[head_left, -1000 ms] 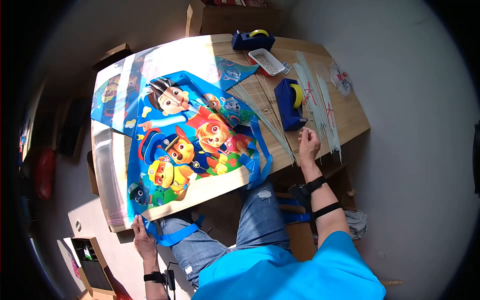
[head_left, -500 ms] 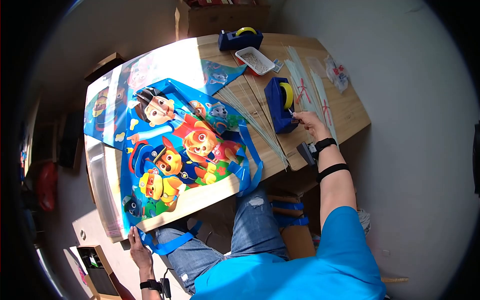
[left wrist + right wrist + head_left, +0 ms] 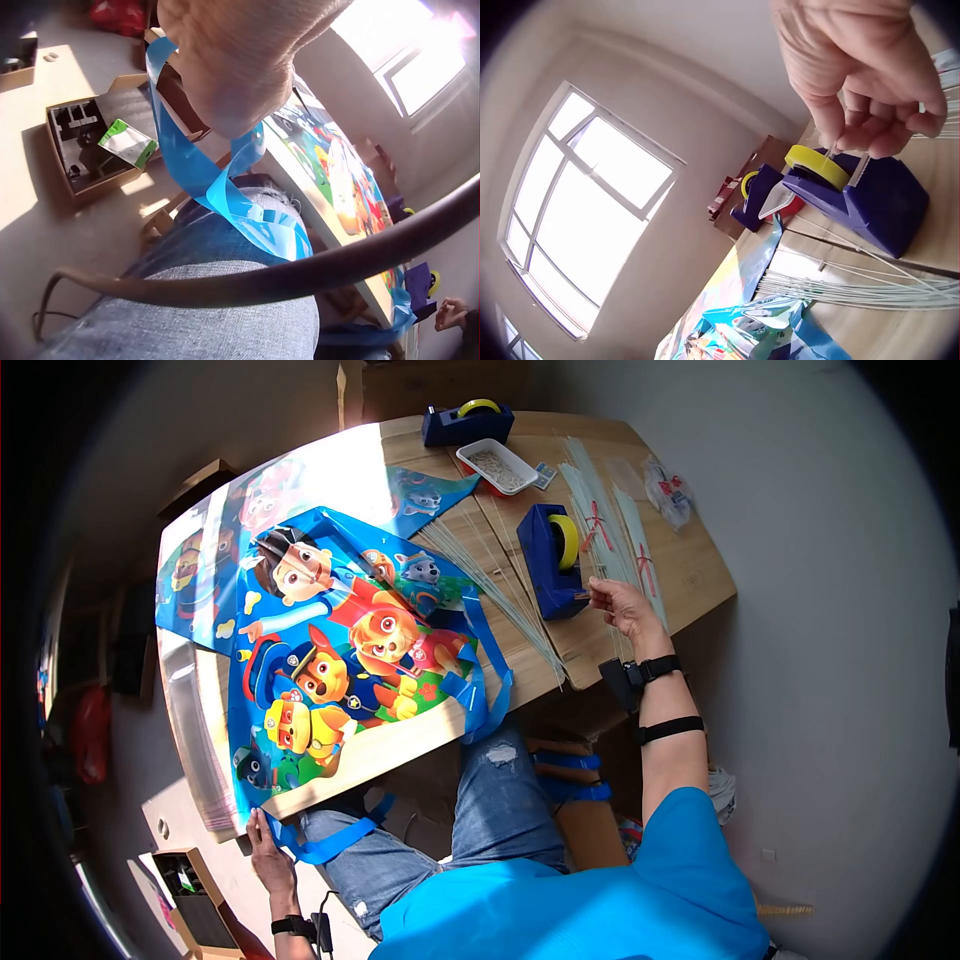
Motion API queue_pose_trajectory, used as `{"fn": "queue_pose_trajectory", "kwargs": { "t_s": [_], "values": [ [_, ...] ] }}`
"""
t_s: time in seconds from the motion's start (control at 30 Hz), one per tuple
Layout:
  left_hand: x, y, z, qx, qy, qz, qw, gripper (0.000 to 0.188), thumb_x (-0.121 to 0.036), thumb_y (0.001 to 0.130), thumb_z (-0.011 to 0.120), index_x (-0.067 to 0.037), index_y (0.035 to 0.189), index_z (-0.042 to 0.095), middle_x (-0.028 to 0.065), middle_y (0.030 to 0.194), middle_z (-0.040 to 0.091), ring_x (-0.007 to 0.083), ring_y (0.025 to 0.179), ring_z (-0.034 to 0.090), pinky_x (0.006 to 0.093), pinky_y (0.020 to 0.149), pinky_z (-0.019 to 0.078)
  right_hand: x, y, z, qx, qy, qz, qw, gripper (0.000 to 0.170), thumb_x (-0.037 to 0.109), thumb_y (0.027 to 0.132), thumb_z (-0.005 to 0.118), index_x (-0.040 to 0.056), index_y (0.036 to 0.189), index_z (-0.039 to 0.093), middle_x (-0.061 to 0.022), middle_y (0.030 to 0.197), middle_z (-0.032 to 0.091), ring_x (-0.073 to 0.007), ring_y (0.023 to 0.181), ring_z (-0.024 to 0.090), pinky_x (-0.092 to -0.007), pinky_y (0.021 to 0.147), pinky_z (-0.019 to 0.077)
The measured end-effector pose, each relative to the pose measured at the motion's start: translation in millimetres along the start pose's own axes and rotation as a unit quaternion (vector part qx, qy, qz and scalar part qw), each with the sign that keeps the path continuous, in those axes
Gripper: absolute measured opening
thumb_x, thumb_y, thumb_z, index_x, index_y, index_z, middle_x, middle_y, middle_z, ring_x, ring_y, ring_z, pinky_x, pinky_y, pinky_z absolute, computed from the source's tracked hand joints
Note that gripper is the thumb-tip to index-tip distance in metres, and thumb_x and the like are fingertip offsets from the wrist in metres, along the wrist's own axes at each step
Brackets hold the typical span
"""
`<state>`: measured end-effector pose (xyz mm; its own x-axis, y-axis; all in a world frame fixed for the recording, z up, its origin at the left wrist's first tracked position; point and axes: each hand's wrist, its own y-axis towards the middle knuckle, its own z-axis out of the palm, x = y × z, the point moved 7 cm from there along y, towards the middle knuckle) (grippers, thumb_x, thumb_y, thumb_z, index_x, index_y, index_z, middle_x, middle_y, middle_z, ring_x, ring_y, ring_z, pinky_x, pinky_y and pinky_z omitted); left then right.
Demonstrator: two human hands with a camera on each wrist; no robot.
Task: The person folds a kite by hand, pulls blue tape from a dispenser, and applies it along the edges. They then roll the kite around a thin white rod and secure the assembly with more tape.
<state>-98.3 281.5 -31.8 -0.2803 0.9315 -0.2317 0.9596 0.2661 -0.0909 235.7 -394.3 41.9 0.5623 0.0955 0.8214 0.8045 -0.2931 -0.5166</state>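
Blue tape dispenser [image 3: 538, 565] stands on the worktop [image 3: 700, 572], ten o'clock from the nearer right hand [image 3: 627, 607], length nearly twelve-to-six; that hand pinches a tape strip [image 3: 830, 151]. At the sheet's [image 3: 345, 650] seven-o'clock corner, the left hand's [image 3: 272, 862] grip is unclear.

Bright blue short-sleeved shirt [image 3: 560, 905]; ripped blue jeans [image 3: 508, 805]; black wrist straps [image 3: 661, 667].
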Motion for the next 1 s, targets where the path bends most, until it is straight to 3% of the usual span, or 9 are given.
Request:
{"fn": "queue_pose_trajectory", "kwargs": {
  "t_s": [0.2,0.5,0.6,0.67,0.8,0.87,0.9,0.97,1.0],
  "values": [
    [-1,-1,1,0.001,-0.003,-0.013,1.0,0.074,0.018,0.077,0.052,-0.009,0.145,0.04,0.0118,0.145,0.044,0.0347,0.126,0.052,0.0408,0.099,0.0506,-40,-12,4,0.037,0.012,0.063,0.997,0.02,0.036,0.083,0.079,0.0185,0.084,0.068,0.0086,0.073,0.063,-0.0066,0.071,0.061,-0.0246,0.059,0.0409],
    [-1,-1,0,-0.001,0.014,-0.007,1.0,0.075,0.019,0.076,0.052,-0.009,0.145,0.041,0.0114,0.145,0.043,0.034,0.126,0.052,0.0407,0.101,0.0502,-49,-13,6,0.015,-0.023,0.065,0.997,0.022,0.038,0.081,0.08,0.0194,0.085,0.068,0.0079,0.079,0.065,-0.0054,0.071,0.058,-0.0294,0.067,0.0404],
    [1,-1,2,-0.002,0.007,-0.007,1.0,0.075,0.019,0.076,0.053,-0.009,0.145,0.041,0.0114,0.146,0.043,0.0339,0.125,0.053,0.0407,0.1,0.0507,-40,-5,2,0.02,-0.118,0.046,0.992,0.024,0.04,0.08,0.08,0.0202,0.086,0.068,0.0087,0.08,0.064,-0.0049,0.072,0.056,-0.0304,0.068,0.0394],
    [0,-1,1,-0.018,0.018,0.016,1.0,0.075,0.018,0.076,0.053,-0.009,0.144,0.041,0.0114,0.146,0.043,0.0342,0.124,0.053,0.041,0.099,0.0514,-39,3,-2,0.027,-0.172,0.041,0.984,0.024,0.04,0.082,0.078,0.0207,0.092,0.067,0.0071,0.081,0.063,-0.0085,0.077,0.057,-0.0313,0.078,0.0373],
    [-5,0,-3,-0.017,0.017,0.011,1.0,0.074,0.017,0.076,0.054,-0.009,0.144,0.041,0.0112,0.145,0.043,0.0342,0.124,0.054,0.0411,0.098,0.0519,-67,38,-8,0.004,-0.228,0.063,0.972,0.033,0.04,0.081,0.078,0.0156,0.101,0.068,0.0018,0.087,0.065,-0.0123,0.076,0.058,-0.0335,0.071,0.0408],
    [-3,-1,-1,-0.02,0.011,0.001,1.0,0.074,0.016,0.075,0.055,-0.008,0.144,0.042,0.0112,0.144,0.044,0.0342,0.123,0.055,0.0408,0.097,0.0526,-110,68,-39,-0.165,-0.507,0.073,0.843,0.042,0.041,0.079,0.079,0.0069,0.102,0.07,-0.003,0.088,0.067,-0.0161,0.07,0.057,-0.0347,0.061,0.0411],
    [-2,1,-1,-0.025,0.007,-0.008,1.0,0.072,0.015,0.076,0.055,-0.008,0.143,0.043,0.0111,0.143,0.046,0.0336,0.123,0.054,0.0402,0.096,0.0532,-85,19,-18,-0.077,-0.446,0.133,0.882,0.043,0.027,0.078,0.079,0.0015,0.111,0.07,-0.0193,0.103,0.07,-0.0301,0.099,0.065,-0.0378,0.084,0.0492],
    [-5,2,-3,-0.015,0.013,-0.012,1.0,0.065,0.012,0.078,0.055,-0.006,0.141,0.045,0.0115,0.142,0.047,0.033,0.121,0.055,0.0395,0.093,0.0544,-116,33,-57,-0.144,-0.088,-0.07,0.983,0.022,0.015,0.082,0.074,-0.0017,0.097,0.072,-0.0084,0.092,0.071,-0.0168,0.089,0.064,-0.0311,0.081,0.0485],
    [-10,1,-8,-0.002,0.034,-0.029,0.999,0.063,0.009,0.079,0.055,-0.005,0.14,0.046,0.0107,0.141,0.048,0.0323,0.117,0.058,0.039,0.091,0.0554,-99,21,-63,-0.151,-0.048,-0.141,0.977,0.017,0.016,0.087,0.072,0.0019,0.096,0.072,-0.0041,0.086,0.069,-0.0116,0.084,0.061,-0.0265,0.077,0.0475]
  ]
}}
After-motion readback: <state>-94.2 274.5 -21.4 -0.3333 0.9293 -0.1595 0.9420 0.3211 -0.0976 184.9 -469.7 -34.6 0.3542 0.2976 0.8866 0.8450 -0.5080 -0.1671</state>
